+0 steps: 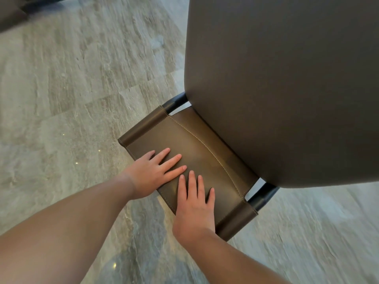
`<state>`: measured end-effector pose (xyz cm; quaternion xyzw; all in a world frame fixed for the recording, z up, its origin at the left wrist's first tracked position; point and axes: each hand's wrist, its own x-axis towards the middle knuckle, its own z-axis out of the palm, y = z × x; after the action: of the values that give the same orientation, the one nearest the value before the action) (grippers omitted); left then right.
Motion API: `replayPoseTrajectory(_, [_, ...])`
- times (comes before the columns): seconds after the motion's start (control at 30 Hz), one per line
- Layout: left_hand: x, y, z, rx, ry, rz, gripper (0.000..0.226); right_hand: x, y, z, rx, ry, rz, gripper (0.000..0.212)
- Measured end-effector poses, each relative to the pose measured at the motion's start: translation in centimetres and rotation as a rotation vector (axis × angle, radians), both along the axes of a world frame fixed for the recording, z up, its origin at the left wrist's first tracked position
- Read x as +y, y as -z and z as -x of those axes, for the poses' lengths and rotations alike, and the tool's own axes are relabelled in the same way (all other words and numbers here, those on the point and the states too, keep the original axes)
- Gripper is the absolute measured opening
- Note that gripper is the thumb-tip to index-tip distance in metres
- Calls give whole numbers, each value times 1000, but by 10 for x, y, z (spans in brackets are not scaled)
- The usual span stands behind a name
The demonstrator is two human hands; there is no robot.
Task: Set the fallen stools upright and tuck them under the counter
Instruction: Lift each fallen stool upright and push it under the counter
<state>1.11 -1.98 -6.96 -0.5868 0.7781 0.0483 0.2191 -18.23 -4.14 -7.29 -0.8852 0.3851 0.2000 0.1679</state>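
Note:
A brown leather stool fills the right and middle of the view. Its wide seat (287, 89) is seen from above. Its stitched backrest band (205, 152) is stretched between two black metal frame tubes (262, 195). My left hand (155, 173) and my right hand (194, 203) lie side by side on the near part of the backrest. Their fingers are spread flat over the leather and the thumbs are hidden under its near edge. The stool's legs are out of sight below the seat.
Grey stone floor tiles (82, 99) spread all around the stool. A dark brown object (12, 15), perhaps part of another stool, shows at the top left corner. No counter is visible.

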Motion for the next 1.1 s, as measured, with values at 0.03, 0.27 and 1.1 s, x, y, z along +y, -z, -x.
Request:
replayPoseTrajectory(0.03, [0,-7,0,1,8,6,97,-1,-8,1,-6,1,-8,113])
replayPoseTrajectory(0.27, [-4,-78,7,12,82,46,97,-10,-81,15,-38,-11,-15,106])
replayPoseTrajectory(1.1, [-106,-368,49,-19,138,-75,76,-112,-375,70,-208,168,-225,95])
